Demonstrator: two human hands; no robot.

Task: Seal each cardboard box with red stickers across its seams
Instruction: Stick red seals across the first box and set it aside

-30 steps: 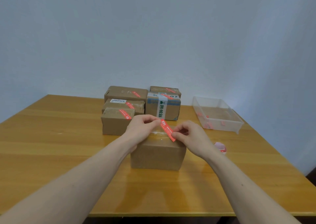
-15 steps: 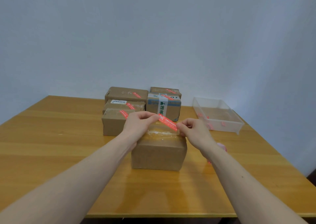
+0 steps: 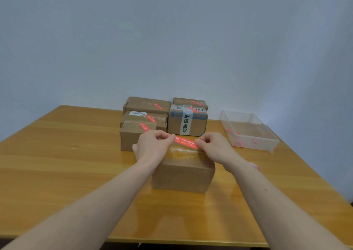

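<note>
Now stretched flat and almost level between the two sets of fingers, no longer slanting steeply as a second ago: the red sticker [image 3: 186, 143], pinched at one end by the left hand [image 3: 153, 148], at the other by the right hand [image 3: 215, 148]. Lowered close over the far top edge of the near cardboard box [image 3: 183, 173], just above its glossy taped seam [image 3: 181, 152]. Probably ready for pressing down across that seam.

Beyond the fingers, five boxes [image 3: 145, 116] already bearing red strips; to the right of the fingers, a clear tray [image 3: 248, 133] on the counter [image 3: 57, 163].

Hard to tell whether the sticker already touches the cardboard. Hidden under the right wrist: most of a pinkish object [image 3: 254, 166], possibly the sticker roll. Fingertips curled out of sight behind the knuckles.
</note>
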